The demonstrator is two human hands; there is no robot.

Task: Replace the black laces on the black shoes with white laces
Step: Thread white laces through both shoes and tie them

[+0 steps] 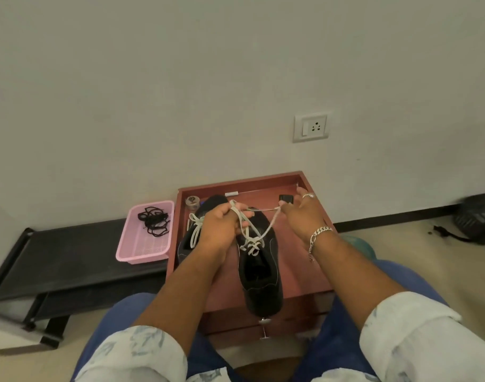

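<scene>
Two black shoes lie on a reddish wooden cabinet top (299,260). The nearer shoe (260,274) carries a white lace (252,244) threaded through its eyelets. My left hand (222,227) grips a loop of that lace above the shoe. My right hand (302,213) pinches the lace's other end, pulled taut to the right. The second shoe (191,238), mostly hidden behind my left hand, also shows a white lace (195,227). Removed black laces (153,223) lie in a pink basket (142,252) to the left.
A small round jar (192,202) and a small black object (286,199) sit at the cabinet's back. A low black rack (56,260) stands left, holding the pink basket. A wall socket (310,128) is above; a black bag (475,219) lies far right.
</scene>
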